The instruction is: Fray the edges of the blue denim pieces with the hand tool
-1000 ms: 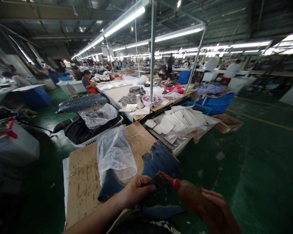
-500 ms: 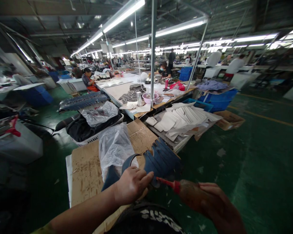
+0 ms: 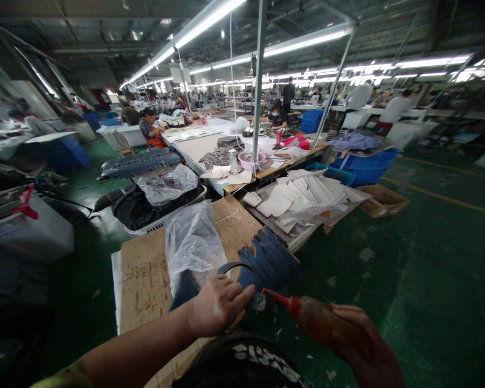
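Note:
My left hand (image 3: 218,304) is closed on a dark blue piece (image 3: 248,276), part of which curves up above the fingers. In my right hand (image 3: 358,334) is a brown bottle (image 3: 323,323) with a red nozzle (image 3: 281,299), its tip pointing left, close to a small clear, shiny patch (image 3: 257,302) at the piece's lower edge. Several dark blue cut pieces (image 3: 272,256) lie overlapped on the right of the cardboard (image 3: 143,280). Clear plastic (image 3: 194,242) rests left of them.
Stacked pale pieces (image 3: 293,196) lie on a board ahead to the right. Behind is a long worktable (image 3: 196,151) with a metal pole (image 3: 258,86). A basket (image 3: 145,229) with black material stands left. A seated person (image 3: 149,126) is farther back.
The red nozzle tip has moved slightly right, away from my left fingers. The curved part of the blue piece sits lower and flatter. The view has shifted slightly.

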A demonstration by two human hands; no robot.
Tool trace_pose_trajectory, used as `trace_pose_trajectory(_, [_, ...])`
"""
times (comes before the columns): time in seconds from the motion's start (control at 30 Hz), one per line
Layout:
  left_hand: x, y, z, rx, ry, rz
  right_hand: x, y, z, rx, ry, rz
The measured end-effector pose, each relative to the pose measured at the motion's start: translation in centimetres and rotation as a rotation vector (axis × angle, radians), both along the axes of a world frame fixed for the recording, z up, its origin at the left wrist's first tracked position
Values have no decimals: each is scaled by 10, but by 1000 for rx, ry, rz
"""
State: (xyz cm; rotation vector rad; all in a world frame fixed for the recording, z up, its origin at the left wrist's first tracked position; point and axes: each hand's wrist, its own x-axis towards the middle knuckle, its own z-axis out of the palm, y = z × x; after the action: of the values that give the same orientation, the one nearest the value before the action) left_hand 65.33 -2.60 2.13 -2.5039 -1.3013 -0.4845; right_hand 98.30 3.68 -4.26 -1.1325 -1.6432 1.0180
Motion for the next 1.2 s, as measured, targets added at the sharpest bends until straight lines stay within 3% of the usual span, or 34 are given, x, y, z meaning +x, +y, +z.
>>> trace_pose_trajectory(0.1, [0, -1, 1, -8, 14, -13, -1, 1, -2, -27, 29, -41])
trace_pose_trajectory(0.23, [-1, 0, 0, 16, 18, -16, 3, 3, -16, 20, 13, 89])
trace_pose_trajectory(0.4, [-2, 1, -5, 2, 30, -13, 2, -4, -22, -76, 109, 189])
trace_pose_trajectory(0.67, [-5, 10, -7, -24, -58, 15, -12, -5, -14, -276, 168, -87])
trace_pose_trajectory(0.8, [-11, 35, -7, -103, -422, 167, -15, 1, -20, -421, 440, -4])
trace_pose_trajectory(1.0, [-7, 97, -10, -224, -1492, 559, -15, 4, -22, -459, 530, 110])
trace_pose_trajectory(1.2, [27, 125, -13, -384, -1803, 468, -5, -10, -36, -574, 674, 92])
